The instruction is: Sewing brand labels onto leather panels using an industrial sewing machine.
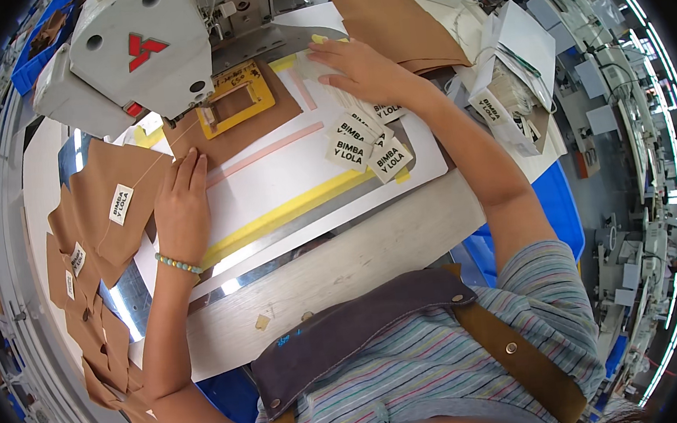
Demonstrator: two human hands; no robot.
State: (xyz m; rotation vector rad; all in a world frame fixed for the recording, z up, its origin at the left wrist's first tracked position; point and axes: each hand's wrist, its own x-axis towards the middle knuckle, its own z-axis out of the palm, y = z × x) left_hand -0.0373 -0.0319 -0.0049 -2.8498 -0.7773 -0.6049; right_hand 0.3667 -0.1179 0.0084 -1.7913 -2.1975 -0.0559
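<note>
In the head view, the left hand (182,208) lies palm down, its fingers straight and close together, with the tips at the lower edge of a brown piece (234,146); they look flat rather than pinched, though I cannot tell whether the thumb grips anything. That brown piece lies beneath a yellow frame (263,90), under the head of a white sewing machine (143,52). A beaded bracelet (177,263) circles the left wrist.

The right hand (367,74) reaches across to the far side of the white sheet (272,173) — its fingers extended and slightly parted, closed on nothing that I can see. Just below it, a loose, overlapping pile of pale printed labels (348,151) rests on the sheet, which bears pink strips (266,152) and a long yellow strip (291,213) along its near side.

Left of the left hand lies another brown piece with a single label (121,205) on it; more labelled brown pieces (96,310) overlap farther down. Beyond the right hand sits a stack of brown panels (395,24), and to its right a white box (506,119) holding more labels. A small beige scrap (262,322) lies on the bare near worktop (335,267).
</note>
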